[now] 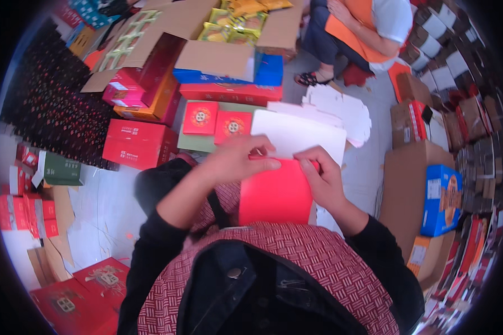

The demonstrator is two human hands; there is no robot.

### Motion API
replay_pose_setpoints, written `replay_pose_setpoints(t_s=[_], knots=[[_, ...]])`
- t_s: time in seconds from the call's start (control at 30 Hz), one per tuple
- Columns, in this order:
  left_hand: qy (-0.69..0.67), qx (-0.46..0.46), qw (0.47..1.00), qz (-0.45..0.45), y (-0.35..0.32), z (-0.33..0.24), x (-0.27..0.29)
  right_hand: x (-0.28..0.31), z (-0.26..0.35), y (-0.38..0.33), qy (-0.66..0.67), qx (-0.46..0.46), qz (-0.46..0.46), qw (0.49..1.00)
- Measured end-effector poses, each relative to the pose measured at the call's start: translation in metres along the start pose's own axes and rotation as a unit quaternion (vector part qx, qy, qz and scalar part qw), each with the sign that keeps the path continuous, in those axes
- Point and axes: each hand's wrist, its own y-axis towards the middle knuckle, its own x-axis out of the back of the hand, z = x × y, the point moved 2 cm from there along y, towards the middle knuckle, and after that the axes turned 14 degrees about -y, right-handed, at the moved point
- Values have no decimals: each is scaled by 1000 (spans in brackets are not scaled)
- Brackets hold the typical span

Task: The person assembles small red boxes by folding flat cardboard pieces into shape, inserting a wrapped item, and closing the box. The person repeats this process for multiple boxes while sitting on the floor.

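In front of my lap is a plain red cardboard piece [276, 195]; I cannot tell whether it is flat or a formed box. Its far edge is pinched between the thumb and fingers of my left hand [235, 159]. My right hand [325, 181] grips the same piece near its far right corner, thumb on top. Just beyond my hands lie white cardboard sheets [304, 131], stacked and partly covered by my fingers. Two small red square boxes with gold round patterns, the left box [200, 118] and the right box [233, 126], rest on a green surface [193, 143].
A red carton [137, 143] stands at the left, below stacked cartons [131, 86]. An open carton holds yellow packets [229, 28] at the back. Another person in an orange apron [349, 30] sits far right. Brown and blue cartons [441, 200] line the right side.
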Motion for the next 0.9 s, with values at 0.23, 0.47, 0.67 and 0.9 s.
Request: replay_pose_setpoints(t_s=[0.23,0.47,0.67,0.9], knots=[[153,51,972,172,17,-4,7,41,-18,15,-144,4,-236,961],[-73,87,993,26,-30,42,30,34,-110,10,315,-330,39,889],[-116,102,937,-312,-122,83,121,80,-148,18,382,-223,-166,881],[-413,68,745,-520,-163,94,115,50,-176,104,287,-275,-49,916]])
